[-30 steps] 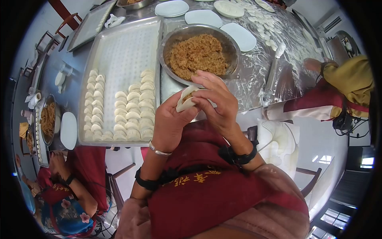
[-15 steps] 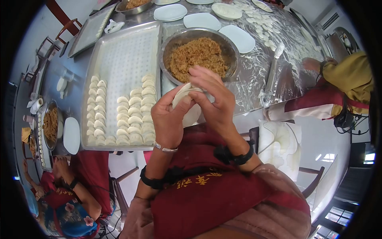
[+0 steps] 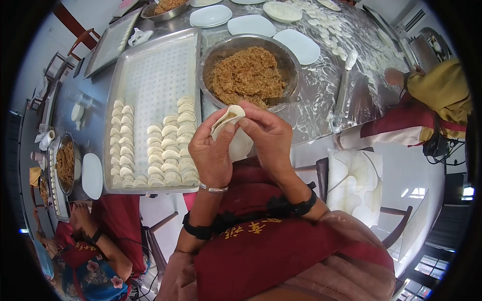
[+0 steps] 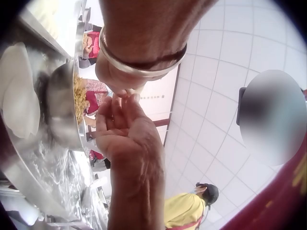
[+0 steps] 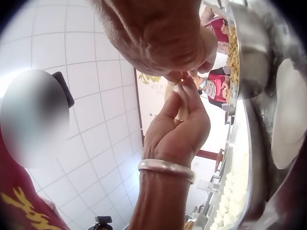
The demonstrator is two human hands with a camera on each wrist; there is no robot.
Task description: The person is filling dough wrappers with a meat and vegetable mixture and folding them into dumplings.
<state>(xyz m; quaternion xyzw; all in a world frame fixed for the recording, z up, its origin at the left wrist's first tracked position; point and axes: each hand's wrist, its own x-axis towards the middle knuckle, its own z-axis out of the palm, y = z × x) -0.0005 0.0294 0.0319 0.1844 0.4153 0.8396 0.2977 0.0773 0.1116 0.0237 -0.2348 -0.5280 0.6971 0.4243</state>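
Close over the table's near edge, my left hand holds a folded dumpling between thumb and fingers, with brown filling showing in its gap. My right hand pinches the wrapper's right edge with thumb and fingers. In the right wrist view the pale dough sits between the left thumb and fingers, partly hidden by the right hand. Behind the hands stands a metal bowl of minced filling. Round white wrappers show below and between the hands.
Left of the bowl, a large metal tray carries rows of folded dumplings. White plates lie behind the bowl, near a floured tabletop. A flat metal handle rests on the bowl's rim. Other people sit at left and right.
The fingers have shifted along the wrapper's edge. My right fingers have drawn down closer to the dumpling, whose filled gap, covered half a second ago, shows again. The tray looks the same.
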